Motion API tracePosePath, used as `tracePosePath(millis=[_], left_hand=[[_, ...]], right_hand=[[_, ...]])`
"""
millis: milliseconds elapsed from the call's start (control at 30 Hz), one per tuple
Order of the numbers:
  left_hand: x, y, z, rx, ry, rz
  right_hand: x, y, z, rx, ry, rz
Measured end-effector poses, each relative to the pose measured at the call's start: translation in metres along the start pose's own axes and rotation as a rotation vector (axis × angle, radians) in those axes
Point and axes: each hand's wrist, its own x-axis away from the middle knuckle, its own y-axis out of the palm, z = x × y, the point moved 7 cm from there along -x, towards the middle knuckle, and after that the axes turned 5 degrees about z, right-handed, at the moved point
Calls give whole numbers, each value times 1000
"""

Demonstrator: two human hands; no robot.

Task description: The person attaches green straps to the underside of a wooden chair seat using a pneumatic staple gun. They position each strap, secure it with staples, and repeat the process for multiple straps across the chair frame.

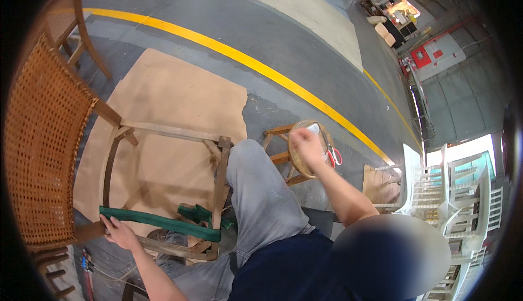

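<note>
A wooden chair frame (169, 133) with an open seat stands tilted in front of me, its woven cane back (49, 143) on the left. A green webbing strap (163, 222) runs across the seat opening, and a loose folded length of it hangs near the right-hand rail. My left hand (121, 233) presses the strap's left end against the frame with its fingers closed on it. Over a small round-topped stool (296, 162) at my right is my right hand (308, 144), its fingers smeared by motion. Scissors with red handles (336, 158) lie at the stool's edge, beside my right wrist.
Brown cardboard (180, 83) covers the floor under the chair. Another wooden chair (81, 45) stands at the far left. White slatted chair parts (430, 192) are stacked at the right. Beyond the cardboard a yellow line (261, 67) crosses the grey floor.
</note>
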Motion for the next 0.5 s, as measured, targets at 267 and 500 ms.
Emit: tracePosePath(millis=[267, 500], left_hand=[[6, -1, 9, 305, -64, -92], [-2, -29, 14, 73, 0, 139]], right_hand=[[-80, -74, 104, 833, 177, -79], [-43, -59, 52, 244, -235, -95]])
